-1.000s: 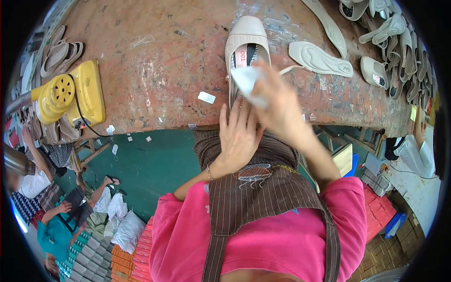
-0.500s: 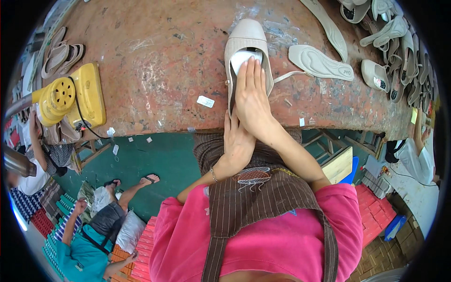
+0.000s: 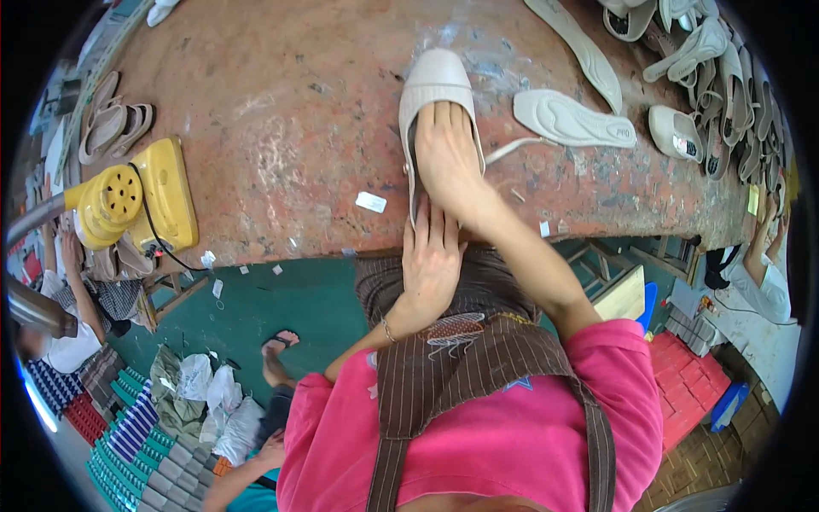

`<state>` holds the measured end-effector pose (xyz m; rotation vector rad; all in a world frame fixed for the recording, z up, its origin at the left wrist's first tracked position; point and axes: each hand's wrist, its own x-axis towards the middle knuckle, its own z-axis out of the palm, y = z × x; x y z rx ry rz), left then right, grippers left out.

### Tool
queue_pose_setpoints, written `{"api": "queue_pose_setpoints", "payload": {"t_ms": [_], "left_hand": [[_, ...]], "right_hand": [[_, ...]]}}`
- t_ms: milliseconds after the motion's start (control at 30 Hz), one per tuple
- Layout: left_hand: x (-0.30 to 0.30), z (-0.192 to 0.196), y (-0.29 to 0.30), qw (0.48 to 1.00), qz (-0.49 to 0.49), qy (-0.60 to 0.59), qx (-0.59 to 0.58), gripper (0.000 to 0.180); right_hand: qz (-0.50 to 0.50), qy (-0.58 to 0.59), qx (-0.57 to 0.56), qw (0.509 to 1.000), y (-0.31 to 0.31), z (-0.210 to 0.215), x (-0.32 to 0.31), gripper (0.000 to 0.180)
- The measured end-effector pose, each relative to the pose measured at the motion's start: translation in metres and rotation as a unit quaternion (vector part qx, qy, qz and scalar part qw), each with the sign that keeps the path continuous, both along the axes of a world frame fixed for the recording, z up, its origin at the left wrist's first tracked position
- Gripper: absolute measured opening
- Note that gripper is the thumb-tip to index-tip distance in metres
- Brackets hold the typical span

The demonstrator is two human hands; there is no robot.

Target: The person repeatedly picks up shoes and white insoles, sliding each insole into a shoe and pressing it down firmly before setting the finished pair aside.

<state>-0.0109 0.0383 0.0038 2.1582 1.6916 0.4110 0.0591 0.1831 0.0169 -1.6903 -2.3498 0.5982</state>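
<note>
A big reddish-brown table [image 3: 281, 111] with a scratched, worn top holds everything. A cream shoe [image 3: 431, 85] lies on it near the middle, with a pale flat insole [image 3: 573, 121] just to its right and a heap of more shoes and soles [image 3: 725, 77] farther right. Far to the left of the shoe sits a yellow machine [image 3: 141, 205] at the table's edge, tan sandals [image 3: 111, 128] lie behind it, and a small white tag [image 3: 371, 202] lies near the shoe's heel.

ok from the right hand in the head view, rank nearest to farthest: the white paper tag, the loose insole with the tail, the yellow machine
1. White paper tag: on the table, just to the left of the right hand, which is pressed into the cream shoe.
2. Loose insole: to the hand's right, a little farther than the tag.
3. Yellow machine: far left, at the table's edge.
</note>
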Motion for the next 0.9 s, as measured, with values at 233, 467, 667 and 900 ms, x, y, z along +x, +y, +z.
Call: {"api": "queue_pose_setpoints", "payload": {"t_ms": [233, 467, 667, 900], "left_hand": [[-0.002, 0.004, 0.000, 0.999, 0.002, 0.048, 0.007, 0.065], [-0.028, 0.005, 0.063, 0.985, 0.097, -0.101, 0.096, 0.014], [-0.148, 0.016, 0.089, 0.942, 0.229, 0.208, 0.129, 0.019], [-0.048, 0.074, 0.275, 0.963, 0.013, 0.033, 0.269, 0.054]], "right_hand": [[0.058, -0.070, -0.127, 0.988, 0.029, 0.007, -0.010, 0.027], [0.049, 0.252, 0.020, 0.966, -0.018, 0.035, 0.072, 0.033], [-0.267, -0.005, 0.154, 0.951, -0.003, 0.006, 0.217, 0.049], [-0.183, -0.023, 0.060, 0.981, -0.009, 0.015, 0.235, 0.061]]}}
